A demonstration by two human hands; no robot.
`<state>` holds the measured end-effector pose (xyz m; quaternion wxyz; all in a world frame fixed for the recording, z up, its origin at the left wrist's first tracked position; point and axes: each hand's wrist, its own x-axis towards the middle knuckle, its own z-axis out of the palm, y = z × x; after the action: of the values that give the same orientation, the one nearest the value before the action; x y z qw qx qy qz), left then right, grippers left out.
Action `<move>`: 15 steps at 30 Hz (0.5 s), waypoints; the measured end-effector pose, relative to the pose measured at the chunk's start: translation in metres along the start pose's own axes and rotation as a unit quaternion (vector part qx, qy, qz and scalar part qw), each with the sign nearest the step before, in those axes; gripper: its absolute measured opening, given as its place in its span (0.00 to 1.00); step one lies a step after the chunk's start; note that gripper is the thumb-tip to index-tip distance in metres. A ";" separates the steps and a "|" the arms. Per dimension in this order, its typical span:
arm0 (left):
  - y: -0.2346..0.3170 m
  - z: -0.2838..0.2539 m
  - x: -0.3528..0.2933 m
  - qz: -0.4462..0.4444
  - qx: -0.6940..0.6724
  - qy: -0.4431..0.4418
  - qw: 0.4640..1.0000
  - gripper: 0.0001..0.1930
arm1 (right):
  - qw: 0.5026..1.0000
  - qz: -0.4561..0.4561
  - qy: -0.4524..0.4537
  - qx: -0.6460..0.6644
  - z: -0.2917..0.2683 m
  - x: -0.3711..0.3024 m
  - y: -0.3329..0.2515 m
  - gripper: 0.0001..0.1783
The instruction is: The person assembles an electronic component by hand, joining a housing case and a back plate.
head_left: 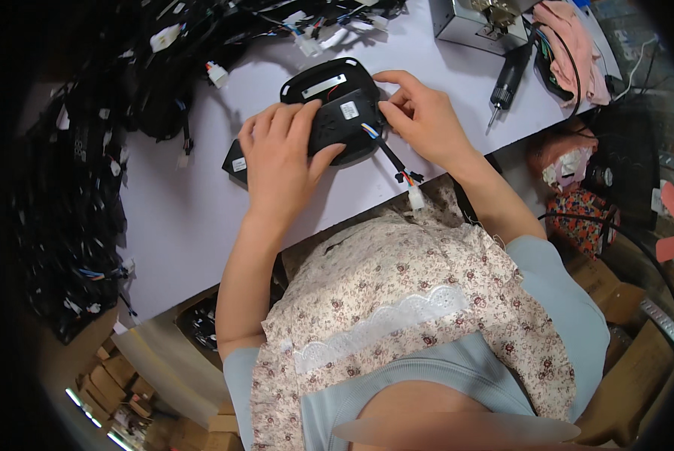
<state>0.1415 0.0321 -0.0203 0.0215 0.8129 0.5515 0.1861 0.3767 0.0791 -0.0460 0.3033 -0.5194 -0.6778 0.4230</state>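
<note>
The bench spreads pale beneath everything, and black cables heap along its left and far sides. My flowered apron falls just this side of its near edge. At the far right stands a metal box, with a pink cloth beside it. The black housing lies on the bench in front of me, recess away from me. My left hand is spread over its left part, holding it, thumb toward the near edge. My right hand sits at its right rim, thumb and forefinger slightly apart (whether that grip pinches, I cannot tell). A screwdriver rests well to the right. From the housing a lead runs toward me, ending in a white plug.
</note>
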 end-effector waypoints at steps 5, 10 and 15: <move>-0.008 -0.008 -0.002 -0.040 -0.021 -0.006 0.999 0.29 | 0.999 -0.022 -0.011 0.024 0.005 -0.001 -0.003 0.19; -0.029 -0.013 -0.005 -0.048 -0.023 0.005 0.999 0.30 | 0.996 -0.036 -0.035 0.076 0.023 0.002 -0.010 0.18; -0.051 -0.027 -0.025 -0.127 -0.037 0.012 0.991 0.30 | 0.992 -0.079 -0.069 0.070 0.049 0.009 -0.022 0.17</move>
<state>0.0798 0.0251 -0.0145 0.0684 0.7324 0.6436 0.2116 0.3230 0.0734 -0.0491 0.3237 -0.4112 -0.7045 0.4794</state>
